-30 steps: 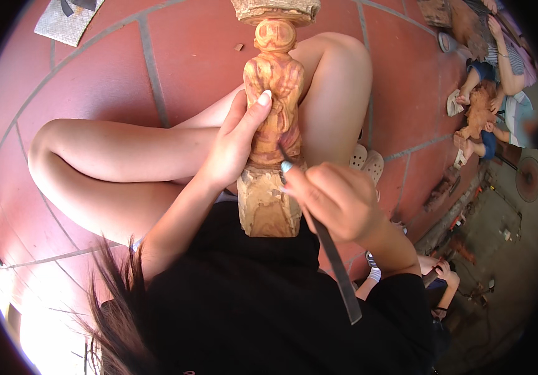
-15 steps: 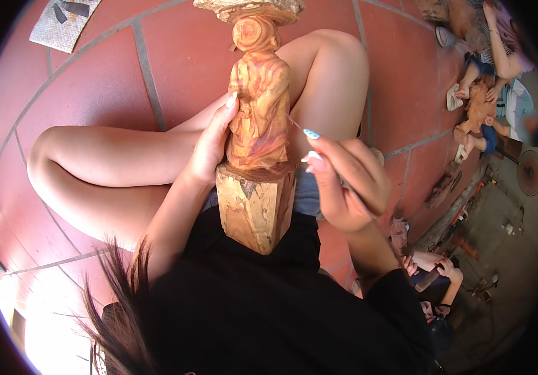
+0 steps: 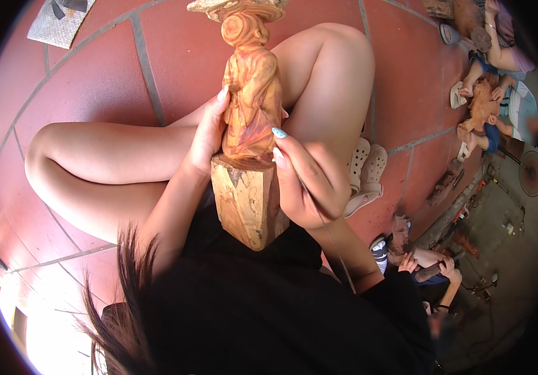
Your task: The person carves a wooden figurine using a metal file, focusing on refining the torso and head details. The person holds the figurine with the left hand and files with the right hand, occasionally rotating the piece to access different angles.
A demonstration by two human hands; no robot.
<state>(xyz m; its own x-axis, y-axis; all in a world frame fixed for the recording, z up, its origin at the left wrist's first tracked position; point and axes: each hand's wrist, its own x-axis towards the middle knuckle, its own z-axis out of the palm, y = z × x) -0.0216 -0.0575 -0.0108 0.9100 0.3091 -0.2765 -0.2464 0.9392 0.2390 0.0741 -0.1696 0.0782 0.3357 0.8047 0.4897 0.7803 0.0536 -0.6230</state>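
Note:
A carved wooden figurine (image 3: 250,100) stands upright before me, robed and round-headed, on an uncut block base (image 3: 247,200) resting against my lap. Rough wood with bark (image 3: 237,9) tops its head. Around the figurine's left side and back, my left hand (image 3: 209,128) is wrapped, thumb pointing up. My right hand (image 3: 309,172) pinches a thin, wire-like metal tool (image 3: 337,250) between thumb and fingers. Its long shaft trails back over the wrist toward my forearm. The pinching fingertips are close against the robe's lower right side, and the tool's working tip is hidden there.
My crossed bare legs (image 3: 100,153) surround the work on a red tile floor (image 3: 187,50). Beige clogs (image 3: 369,169) lie beyond my right knee. At upper left, dark pieces rest on a pale mat (image 3: 56,25). Other people handle wood carvings (image 3: 481,106) along the right; a fan (image 3: 531,173) stands there.
My right hand has moved left and closer, bringing its fingertips to the figurine's side. The figurine has shifted slightly left and turned a little. The clogs have come into clearer view.

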